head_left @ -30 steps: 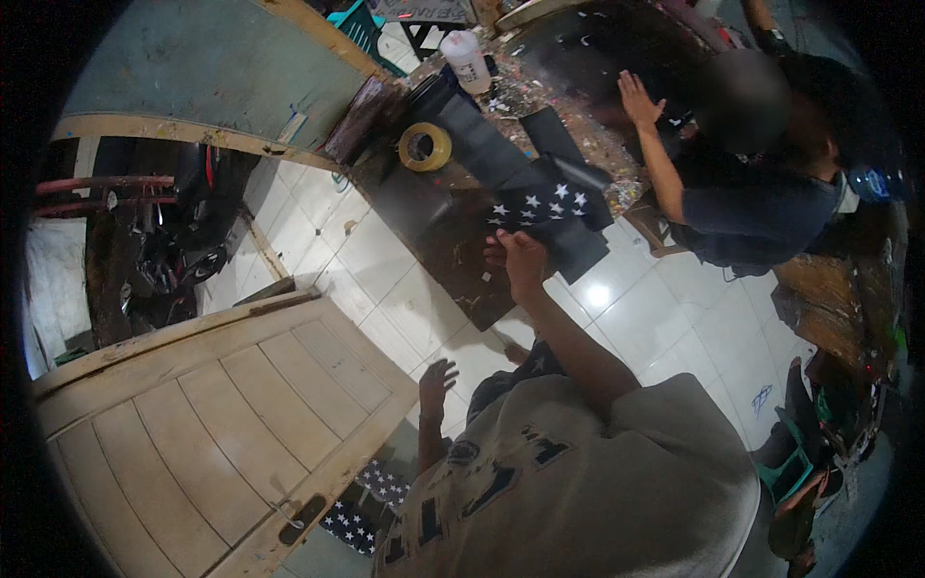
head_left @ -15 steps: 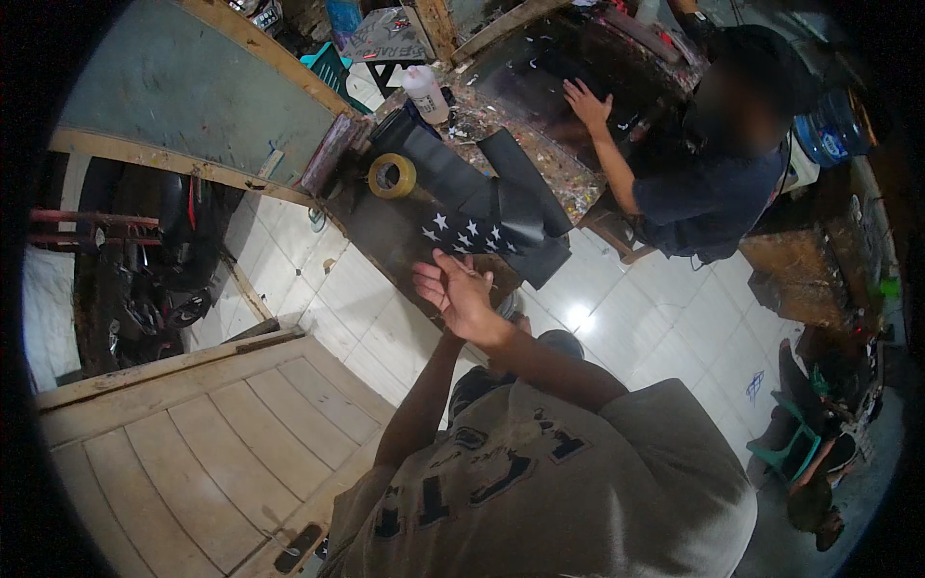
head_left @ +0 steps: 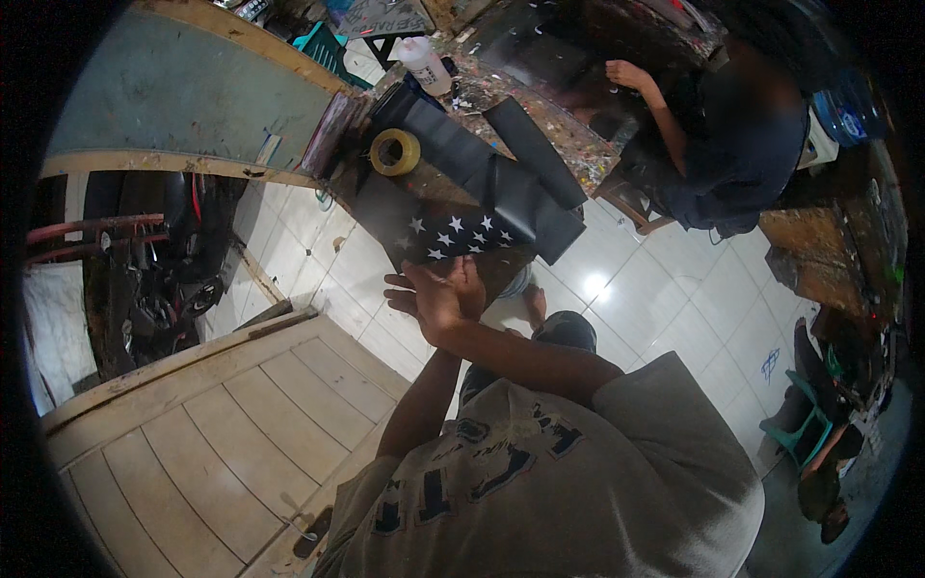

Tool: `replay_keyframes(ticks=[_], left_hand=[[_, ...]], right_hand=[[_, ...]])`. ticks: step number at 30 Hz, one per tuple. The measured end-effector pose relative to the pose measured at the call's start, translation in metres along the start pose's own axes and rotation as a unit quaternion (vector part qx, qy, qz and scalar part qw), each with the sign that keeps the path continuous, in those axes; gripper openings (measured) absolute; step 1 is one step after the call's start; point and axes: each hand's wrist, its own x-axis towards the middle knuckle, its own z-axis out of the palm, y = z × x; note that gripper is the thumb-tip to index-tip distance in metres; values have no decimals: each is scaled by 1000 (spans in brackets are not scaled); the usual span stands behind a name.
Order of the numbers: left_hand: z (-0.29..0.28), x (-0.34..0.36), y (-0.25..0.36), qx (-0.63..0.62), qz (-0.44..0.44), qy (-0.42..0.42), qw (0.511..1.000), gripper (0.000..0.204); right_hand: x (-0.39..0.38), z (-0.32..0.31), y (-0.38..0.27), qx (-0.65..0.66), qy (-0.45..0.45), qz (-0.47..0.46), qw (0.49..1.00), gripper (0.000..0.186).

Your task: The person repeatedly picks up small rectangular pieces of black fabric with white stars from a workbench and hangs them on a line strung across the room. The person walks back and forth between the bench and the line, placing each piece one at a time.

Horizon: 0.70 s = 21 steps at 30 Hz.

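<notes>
My right hand [head_left: 436, 301] crosses over my left wrist, its fingers stretched out and apart, pointing left. Mostly hidden behind it is my left hand [head_left: 469, 279]; only a few fingers show at its far side, and what they touch cannot be made out. Just beyond both hands lies a black sheet with white stars [head_left: 462, 241] at the near edge of the workbench. Farther back, a roll of yellowish tape [head_left: 395, 152] rests on dark material. Black sheeting [head_left: 535, 154], partly curled, spreads to the right of it.
A plastic bottle [head_left: 424, 65] stands on the paint-spattered bench [head_left: 568, 140]. At the far right side a co-worker [head_left: 737, 164] sits, one hand raised over the bench. A wooden door panel [head_left: 231, 424] is at my left. Another person [head_left: 824, 491] is near a green chair [head_left: 802, 424].
My hands have shifted slightly left and nearer to me. The starred sheet shows more of its stars. The co-worker's hand has lifted from the dark surface and drawn back, fingers curled.
</notes>
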Motion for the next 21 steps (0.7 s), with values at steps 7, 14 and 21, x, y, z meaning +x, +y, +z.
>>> replay_keyframes(ticks=[7, 14, 21], left_hand=[[2, 20, -16, 60, -90, -154, 982, 55], [23, 30, -48, 29, -59, -28, 997, 43], [10, 38, -72, -229, 37, 10, 973, 39]], right_hand=[[17, 3, 20, -167, 129, 40, 977, 31], [11, 1, 17, -100, 16, 132, 986, 47], [57, -91, -132, -423, 27, -179, 888, 16]])
